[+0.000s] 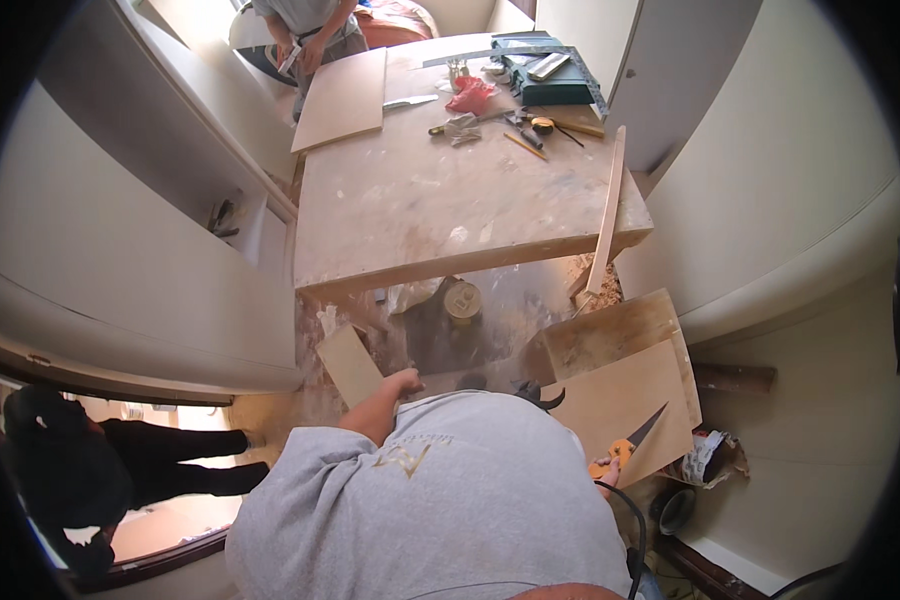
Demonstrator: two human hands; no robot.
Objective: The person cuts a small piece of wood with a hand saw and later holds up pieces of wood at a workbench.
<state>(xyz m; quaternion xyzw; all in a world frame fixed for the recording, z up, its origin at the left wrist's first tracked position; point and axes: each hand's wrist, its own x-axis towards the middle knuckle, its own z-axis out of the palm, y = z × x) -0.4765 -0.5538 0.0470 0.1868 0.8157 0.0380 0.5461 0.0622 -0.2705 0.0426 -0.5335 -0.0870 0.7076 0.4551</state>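
The head view looks down over the person's grey shirt to a dusty floor in front of a wooden workbench [440, 200]. The left hand [404, 382] reaches forward and rests at the upper edge of a small beige board [350, 363] that leans on the floor just below the workbench's near left corner; its fingers curl together, though whether they clamp the board cannot be told. The right hand [607, 466] shows only in part beside the shirt, closed around the orange handle of a hand saw [632, 443], whose dark blade points up and right across a large plywood panel [625, 395] lying on the floor below the workbench's near right corner. A black cable runs down from near that hand. A round tin [463, 299] sits on the floor under the workbench's near edge. A long wooden strip [607, 212] leans against the workbench's right edge. At the far edge lie a green tool case [548, 80], a red cloth [470, 95] and a yellow tape measure [542, 125], with another board [342, 98] over the far left corner, where another person stands.
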